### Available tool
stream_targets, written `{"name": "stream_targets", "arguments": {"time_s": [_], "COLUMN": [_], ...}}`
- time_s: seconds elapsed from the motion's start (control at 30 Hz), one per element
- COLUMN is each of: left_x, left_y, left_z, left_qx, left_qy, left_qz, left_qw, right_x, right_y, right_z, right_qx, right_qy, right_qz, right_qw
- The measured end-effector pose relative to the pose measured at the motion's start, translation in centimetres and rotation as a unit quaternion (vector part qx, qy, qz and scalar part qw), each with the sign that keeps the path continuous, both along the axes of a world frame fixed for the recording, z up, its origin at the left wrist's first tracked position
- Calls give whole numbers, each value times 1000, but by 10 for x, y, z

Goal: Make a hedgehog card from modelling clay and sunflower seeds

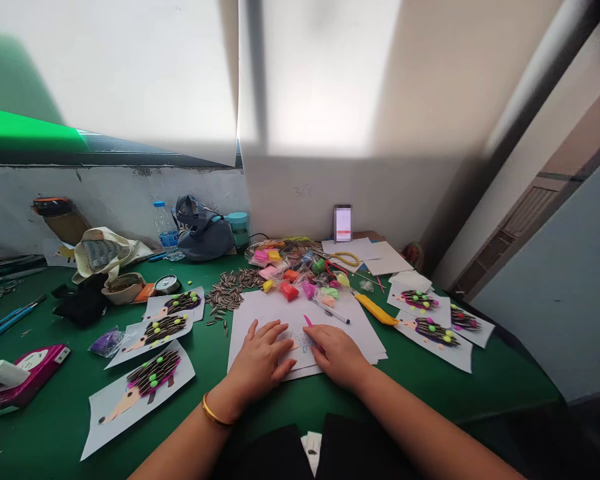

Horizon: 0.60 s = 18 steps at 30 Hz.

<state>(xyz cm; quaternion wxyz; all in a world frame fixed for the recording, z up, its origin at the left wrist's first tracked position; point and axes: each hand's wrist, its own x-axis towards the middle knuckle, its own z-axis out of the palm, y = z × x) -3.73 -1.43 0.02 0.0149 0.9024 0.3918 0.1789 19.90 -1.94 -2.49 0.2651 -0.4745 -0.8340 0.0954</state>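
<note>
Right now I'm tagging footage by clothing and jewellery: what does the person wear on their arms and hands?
Both forearms are bare, with no sleeves or gloves in view. The left hand has a thin gold bangle around its wrist. The right hand shows no ring, watch or bracelet that I can make out. The fingers carry no visible rings; whether the nails are painted is too small to tell.

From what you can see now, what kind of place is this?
Probably a craft table in a classroom or workshop. Finished hedgehog pictures lie on the green table, beside sunflower seeds, bright clay and scissors.
</note>
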Motion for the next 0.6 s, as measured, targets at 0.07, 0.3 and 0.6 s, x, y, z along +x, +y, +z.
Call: {"name": "stream_targets", "arguments": {"time_s": [0.07,0.3,0.6], "left_x": [0,2,-2], "left_y": [-1,-2,1], "left_z": [1,5,3], "left_qx": [4,-1,13], "left_qy": [-6,-3,-14], "left_qz": [-4,-17,-12], "left_qw": [1000,1000,1000], "right_x": [0,1,1], "right_y": [0,0,0], "right_z": [-1,-1,0], "right_qx": [2,-2,-9], "right_qy": [2,1,-2], "right_qz": [0,0,3], "right_qw": [1000,1000,1000]}}
